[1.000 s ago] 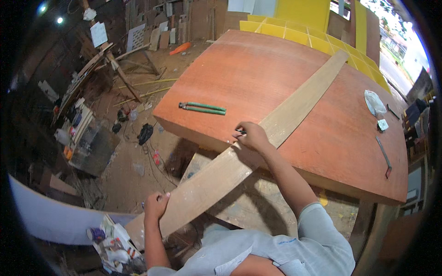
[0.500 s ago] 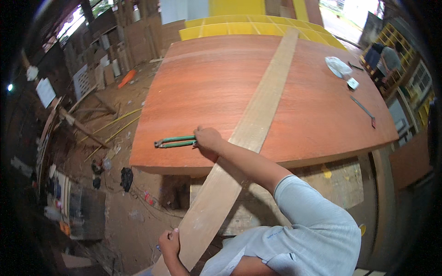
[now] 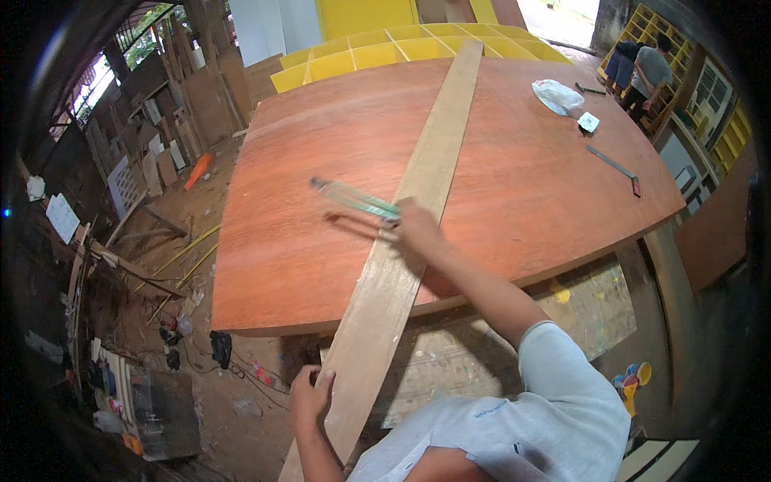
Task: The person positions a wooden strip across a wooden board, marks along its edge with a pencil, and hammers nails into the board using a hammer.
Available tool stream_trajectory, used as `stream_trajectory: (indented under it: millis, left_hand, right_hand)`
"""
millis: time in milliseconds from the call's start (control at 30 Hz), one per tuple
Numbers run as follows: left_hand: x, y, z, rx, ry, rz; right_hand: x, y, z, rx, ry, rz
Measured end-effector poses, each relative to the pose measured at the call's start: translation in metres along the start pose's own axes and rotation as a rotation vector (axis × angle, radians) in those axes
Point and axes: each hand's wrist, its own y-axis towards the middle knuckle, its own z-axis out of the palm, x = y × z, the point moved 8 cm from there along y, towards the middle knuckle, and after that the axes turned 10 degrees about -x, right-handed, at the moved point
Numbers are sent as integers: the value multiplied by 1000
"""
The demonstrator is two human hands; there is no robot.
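Observation:
A long, pale wooden plank (image 3: pixel 377 297) lies slantwise over a large reddish-brown panel (image 3: pixel 281 241), its near end projecting past the panel's front edge toward me. My left hand (image 3: pixel 309 398) grips the plank's left edge near that end, some fingers hidden beneath. Above the plank's middle, my right hand (image 3: pixel 418 225) holds a green tool (image 3: pixel 357 198) with two long, parallel bars and a dark end. Motion blurs the tool, and its exact kind cannot be made out. It points left over the panel, casting a shadow there.
On the panel's right lie a white plastic bag (image 3: pixel 557 97), a small white box (image 3: pixel 588 122) and a metal bar with a red end (image 3: pixel 614 169). Yellow gridded frames (image 3: pixel 345 58) stand behind. Another person (image 3: pixel 649 72) is at the far right. Scrap wood lines the left.
My right hand has moved right and slightly up with the green tool, now over the plank. My left hand has shifted up along the plank's edge. The whole view has shifted.

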Motion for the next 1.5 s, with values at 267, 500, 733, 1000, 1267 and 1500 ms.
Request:
stream_trajectory:
  millis: [267,500,733,1000,1267,1500]
  left_hand:
    - [-76,59,69,47,9,147]
    - [-59,56,69,-50,-121,110]
    - [-1,11,68,-28,-231,-7]
    - [23,-16,41,-152,-363,3]
    - [78,-15,41,-257,-484,-91]
    - [90,2,9,-406,-458,-124]
  right_hand:
    - [-248,-40,-200,-599,-456,509]
    - [-278,-98,-223,-737,-633,484]
    - [-141,-82,-59,-312,-158,314]
    - [-74,-67,21,-161,-10,180]
    - [6,-41,94,-61,75,-33]
    - [60,-40,141,0,-37,-228]
